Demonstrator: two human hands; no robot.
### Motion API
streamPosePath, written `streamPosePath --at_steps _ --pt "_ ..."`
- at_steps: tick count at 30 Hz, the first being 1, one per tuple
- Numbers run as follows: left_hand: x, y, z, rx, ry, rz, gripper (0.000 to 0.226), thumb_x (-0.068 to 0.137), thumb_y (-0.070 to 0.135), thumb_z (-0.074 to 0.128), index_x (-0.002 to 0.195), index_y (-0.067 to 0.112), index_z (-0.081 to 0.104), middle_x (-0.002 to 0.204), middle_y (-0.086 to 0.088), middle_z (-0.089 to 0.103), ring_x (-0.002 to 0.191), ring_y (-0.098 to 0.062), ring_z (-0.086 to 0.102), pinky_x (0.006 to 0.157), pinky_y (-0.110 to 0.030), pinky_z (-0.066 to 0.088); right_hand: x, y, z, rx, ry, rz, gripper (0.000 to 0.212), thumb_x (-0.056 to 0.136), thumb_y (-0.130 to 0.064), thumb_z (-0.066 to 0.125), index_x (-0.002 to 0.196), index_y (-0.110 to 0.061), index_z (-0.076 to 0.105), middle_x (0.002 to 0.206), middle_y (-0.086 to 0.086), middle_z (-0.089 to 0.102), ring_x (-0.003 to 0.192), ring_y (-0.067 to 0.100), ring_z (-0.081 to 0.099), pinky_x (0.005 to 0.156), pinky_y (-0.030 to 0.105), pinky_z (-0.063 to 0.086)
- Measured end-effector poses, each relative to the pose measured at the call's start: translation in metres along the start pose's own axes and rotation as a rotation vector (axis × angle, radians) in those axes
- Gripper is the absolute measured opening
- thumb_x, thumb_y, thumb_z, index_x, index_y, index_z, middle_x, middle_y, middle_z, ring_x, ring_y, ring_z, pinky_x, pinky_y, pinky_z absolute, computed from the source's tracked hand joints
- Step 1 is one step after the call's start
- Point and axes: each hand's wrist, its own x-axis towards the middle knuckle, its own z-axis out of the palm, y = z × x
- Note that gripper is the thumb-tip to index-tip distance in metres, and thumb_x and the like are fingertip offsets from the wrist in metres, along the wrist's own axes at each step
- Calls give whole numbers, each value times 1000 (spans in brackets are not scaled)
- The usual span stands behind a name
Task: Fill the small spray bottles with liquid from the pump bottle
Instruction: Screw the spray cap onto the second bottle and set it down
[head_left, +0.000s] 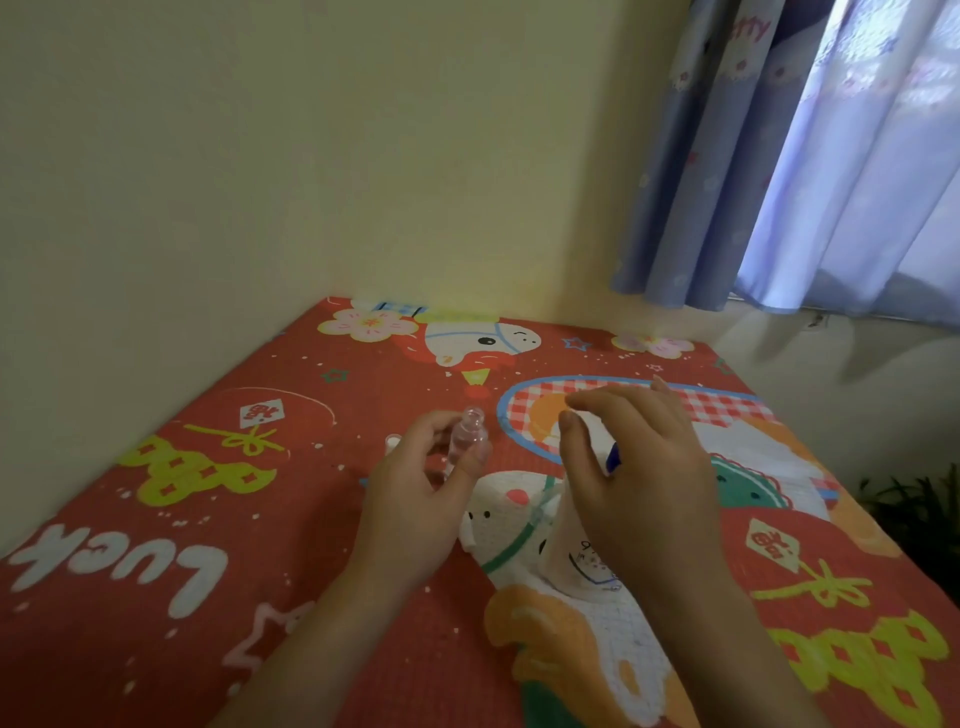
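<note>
Clearly, I saw left hand (415, 483) pinching small spray bottle (465, 444), upright, mouth open, just left of pump bottle (576, 540); right hand (636, 467) curled over pump top, nozzle side facing bottle mouth.
</note>
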Motion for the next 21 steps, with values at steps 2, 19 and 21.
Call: streamPosePath --at_steps 2,19,21 --pt "-2 -2 -3 -13 16 -9 24 87 58 62 104 42 64 97 22 70 89 -4 69 80 -44 59 -3 -6 4 -27 -15 -33 12 89 -17 65 96 -13 73 95 1 71 92 21 63 109 45 41" --pt "-10 -23 -38 8 93 -36 15 87 42 68 101 42 63 93 18 71 80 -9 71 75 -47 60 -41 -37 61 -75 -322 15 35 87 -34 59 116 -18 68 122 -1 67 118 21 57 94 34 49" --pt "-11 -25 -40 10 97 -38 17 85 43 69 101 39 64 91 16 71 77 -11 71 71 -47 60 -46 -35 69 -102 -378 52 38 87 -35 61 121 -19 66 124 -1 66 118 21 58 93 32 50"
